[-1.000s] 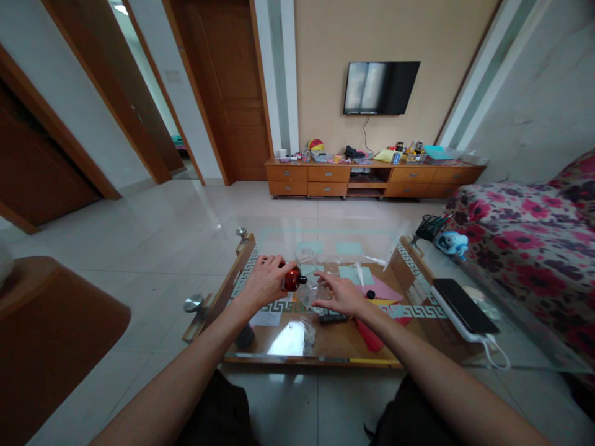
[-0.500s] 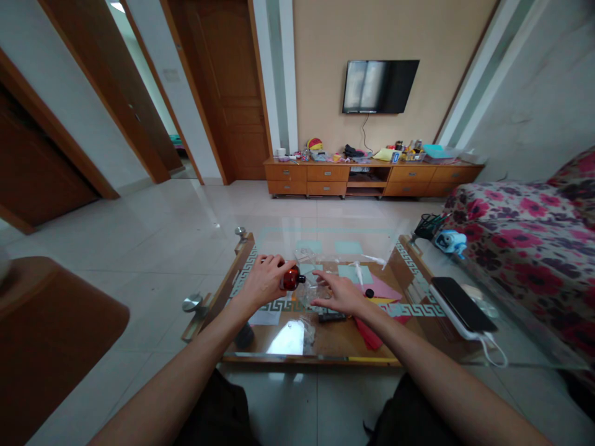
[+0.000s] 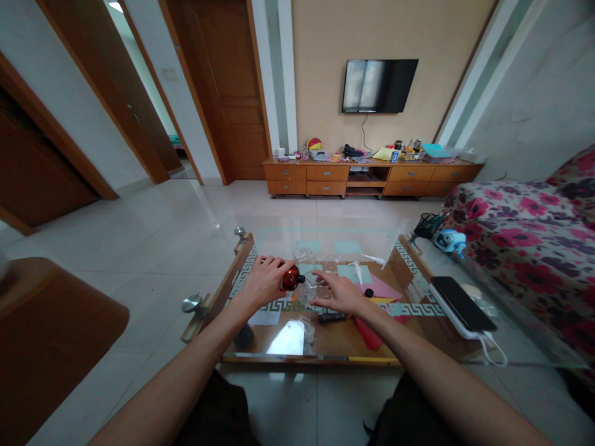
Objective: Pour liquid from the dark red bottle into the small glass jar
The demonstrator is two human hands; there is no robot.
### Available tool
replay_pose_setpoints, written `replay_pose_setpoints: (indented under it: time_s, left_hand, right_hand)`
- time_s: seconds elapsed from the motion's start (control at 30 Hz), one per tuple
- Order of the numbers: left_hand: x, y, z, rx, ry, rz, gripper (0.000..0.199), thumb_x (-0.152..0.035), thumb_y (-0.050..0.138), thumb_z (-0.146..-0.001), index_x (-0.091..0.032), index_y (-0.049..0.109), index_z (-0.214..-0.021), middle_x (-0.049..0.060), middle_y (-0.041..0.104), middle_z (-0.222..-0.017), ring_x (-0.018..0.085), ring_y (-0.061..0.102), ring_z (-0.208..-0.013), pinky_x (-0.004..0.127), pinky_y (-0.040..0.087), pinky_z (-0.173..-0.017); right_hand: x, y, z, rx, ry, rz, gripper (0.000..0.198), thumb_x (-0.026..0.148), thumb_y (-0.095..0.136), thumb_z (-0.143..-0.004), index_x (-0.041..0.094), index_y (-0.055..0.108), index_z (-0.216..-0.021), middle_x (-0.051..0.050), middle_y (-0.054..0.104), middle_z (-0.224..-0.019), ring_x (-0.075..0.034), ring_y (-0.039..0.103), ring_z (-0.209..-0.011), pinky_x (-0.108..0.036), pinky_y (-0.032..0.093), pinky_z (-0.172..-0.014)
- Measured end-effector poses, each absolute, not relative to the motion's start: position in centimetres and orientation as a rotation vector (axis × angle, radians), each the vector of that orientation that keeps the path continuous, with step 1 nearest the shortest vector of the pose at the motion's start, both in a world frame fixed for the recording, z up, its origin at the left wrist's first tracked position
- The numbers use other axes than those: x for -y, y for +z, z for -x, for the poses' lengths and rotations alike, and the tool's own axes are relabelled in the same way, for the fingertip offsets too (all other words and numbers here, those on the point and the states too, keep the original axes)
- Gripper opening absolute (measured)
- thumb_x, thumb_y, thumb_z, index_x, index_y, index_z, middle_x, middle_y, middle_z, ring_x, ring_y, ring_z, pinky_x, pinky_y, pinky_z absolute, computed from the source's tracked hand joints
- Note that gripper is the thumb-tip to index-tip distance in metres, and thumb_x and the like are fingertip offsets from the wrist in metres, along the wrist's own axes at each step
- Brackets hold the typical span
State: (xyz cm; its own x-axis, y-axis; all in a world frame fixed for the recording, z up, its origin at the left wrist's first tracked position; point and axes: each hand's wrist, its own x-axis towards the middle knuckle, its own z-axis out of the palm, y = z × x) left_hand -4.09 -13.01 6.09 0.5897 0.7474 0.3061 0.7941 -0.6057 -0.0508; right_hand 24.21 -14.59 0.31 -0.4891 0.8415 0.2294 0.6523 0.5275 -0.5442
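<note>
My left hand (image 3: 267,280) is wrapped round a dark amber bottle (image 3: 290,279) above the glass table. The bottle lies tipped on its side, and its black neck points right. My right hand (image 3: 338,291) is close by, thumb and fingers curved about a clear plastic container (image 3: 312,292) just below and right of the neck. The container's outline is hard to make out against the glass. A black cap (image 3: 369,292) rests to the right of my right hand. Behind it lies a white pump head (image 3: 357,272). A black pen-like object (image 3: 331,317) lies nearer to me.
Pink and red sheets (image 3: 372,331) lie on the right of the glass table (image 3: 320,358). Farther right are a phone (image 3: 463,303) with a white cable, a blue toy-like object (image 3: 450,241) and a pen holder (image 3: 427,226). A dark round object (image 3: 243,336) stands front left.
</note>
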Motion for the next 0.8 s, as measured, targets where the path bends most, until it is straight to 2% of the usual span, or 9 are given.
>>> replay_pose_setpoints:
  time_s: [0.2,0.8]
  left_hand:
    - [12.99,5.96,4.12,1.297,-0.367,2.626,0.076,-0.024,0.082,-0.072,-0.032,0.052,-0.141,0.009,0.066,-0.123,0.033,0.057,-0.115,0.049,0.035,-0.105]
    - [13.01,5.95,4.16,1.296,-0.374,2.631,0.075,-0.026,0.082,-0.073,-0.031,0.052,-0.142,0.009,0.067,-0.123,0.033,0.057,-0.114,0.050,0.034,-0.107]
  right_hand:
    - [14.48,0.10,-24.25,2.298,0.541,1.214,0.087,0.061,0.081,-0.082,0.034,0.044,-0.157,-0.010,0.073,-0.128,-0.031,0.072,-0.107,-0.048,0.058,-0.095]
    - [14.56,0.33,-24.35,2.286,0.576,1.202,0.087,0.059,0.082,-0.082,0.033,0.045,-0.156,-0.010,0.071,-0.132,-0.032,0.071,-0.112,-0.048,0.057,-0.097]
